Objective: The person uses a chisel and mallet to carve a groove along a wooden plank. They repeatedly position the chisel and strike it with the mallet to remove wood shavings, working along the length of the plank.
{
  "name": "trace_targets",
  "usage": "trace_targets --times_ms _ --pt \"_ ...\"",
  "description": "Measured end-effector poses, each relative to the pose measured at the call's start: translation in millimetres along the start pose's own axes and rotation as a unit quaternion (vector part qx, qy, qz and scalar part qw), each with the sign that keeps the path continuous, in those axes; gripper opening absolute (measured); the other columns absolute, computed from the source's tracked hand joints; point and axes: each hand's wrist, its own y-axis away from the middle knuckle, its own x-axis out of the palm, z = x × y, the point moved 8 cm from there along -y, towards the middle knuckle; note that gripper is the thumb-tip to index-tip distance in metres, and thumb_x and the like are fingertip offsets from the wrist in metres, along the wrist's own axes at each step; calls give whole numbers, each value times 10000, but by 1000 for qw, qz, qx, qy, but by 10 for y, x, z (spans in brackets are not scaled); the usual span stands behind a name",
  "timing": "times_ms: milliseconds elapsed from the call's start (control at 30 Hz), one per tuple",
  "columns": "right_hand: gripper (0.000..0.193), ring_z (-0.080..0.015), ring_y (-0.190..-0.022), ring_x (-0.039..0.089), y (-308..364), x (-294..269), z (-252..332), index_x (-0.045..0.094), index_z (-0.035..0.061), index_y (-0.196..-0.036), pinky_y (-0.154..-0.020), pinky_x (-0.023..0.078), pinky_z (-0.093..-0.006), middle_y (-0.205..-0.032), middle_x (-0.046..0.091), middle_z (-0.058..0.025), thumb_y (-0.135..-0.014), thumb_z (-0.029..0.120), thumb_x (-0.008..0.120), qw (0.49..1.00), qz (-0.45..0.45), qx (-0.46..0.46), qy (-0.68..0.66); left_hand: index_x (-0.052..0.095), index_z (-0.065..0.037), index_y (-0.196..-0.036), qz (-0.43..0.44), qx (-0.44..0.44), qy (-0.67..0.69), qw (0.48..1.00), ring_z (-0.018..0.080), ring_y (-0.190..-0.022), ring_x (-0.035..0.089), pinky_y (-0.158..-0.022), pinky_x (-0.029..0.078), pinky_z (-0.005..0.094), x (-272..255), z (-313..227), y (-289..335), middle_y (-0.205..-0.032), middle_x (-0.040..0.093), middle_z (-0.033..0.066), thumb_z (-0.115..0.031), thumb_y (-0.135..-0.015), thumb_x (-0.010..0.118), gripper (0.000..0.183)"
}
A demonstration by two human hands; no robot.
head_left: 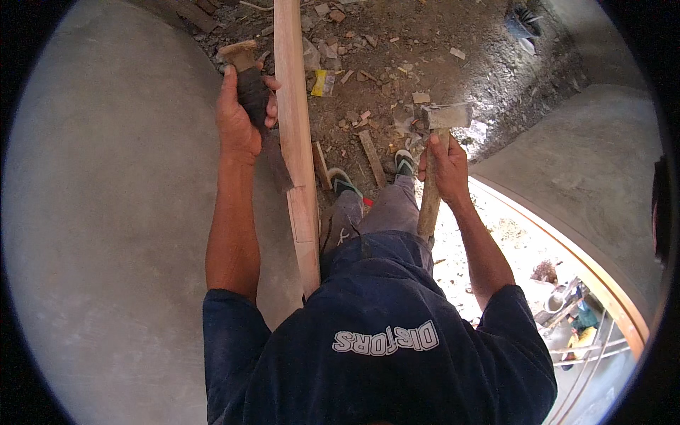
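My left hand (239, 117) is closed round the dark, wrapped handle of a chisel (253, 91), whose worn wooden end sticks out above my fingers. Its flat blade points back toward me, with the edge at a cut in the near face of a long wooden beam (289, 78). A second line crosses the beam a little nearer to me. In my right hand (448, 170) is a hammer (446, 115), gripped on its wooden handle just below the head. The hammer head is raised, apart from the chisel and the beam.
A smooth grey wall (127, 184) rises on the left beside the beam. Wood scraps (371, 157), rubble and a yellow wrapper (323, 83) litter the ground near my feet. At the right, a wooden edge (588, 273) borders a bright opening, and a dark bucket (523, 25) stands at the back.
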Motion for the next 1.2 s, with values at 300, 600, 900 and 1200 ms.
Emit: trace_targets --times_ms 300,600,900,1200 --pt "351 -143 -486 573 57 -54 24 554 64 -998 -439 459 -280 -640 582 -54 -1003 415 553 999 -8 11 36 632 -23 -1045 32 -9 81 996 133 -494 571 -358 417 246 198 92 41 -788 649 63 -628 -995 387 655" --pt "359 -146 -514 577 -31 40 50 542 46 -1030 -475 467 -294 -663 583 -54 -993 401 588 999 10 15 36 632 14 -1111 64 27 87 994 125 -495 583 -346 437 249 264 100 49 -766 649 68 -492 -934 634 536" --pt "398 -144 -526 581 -37 148 153 556 47 -1064 -486 465 -301 -663 587 -53 -987 436 587 998 41 -1 47 613 25 -1139 76 48 23 996 121 -464 560 -328 423 247 404 -44 122 -765 652 73 -364 -917 683 453" --pt "497 -136 -517 590 -275 432 1469 609 14 -1067 -517 467 -295 -638 607 -61 -989 500 536 947 76 -196 244 617 -34 -1086 19 15 -33 999 91 -436 506 -339 369 262 560 -124 249 -715 603 31 -277 -941 669 288"
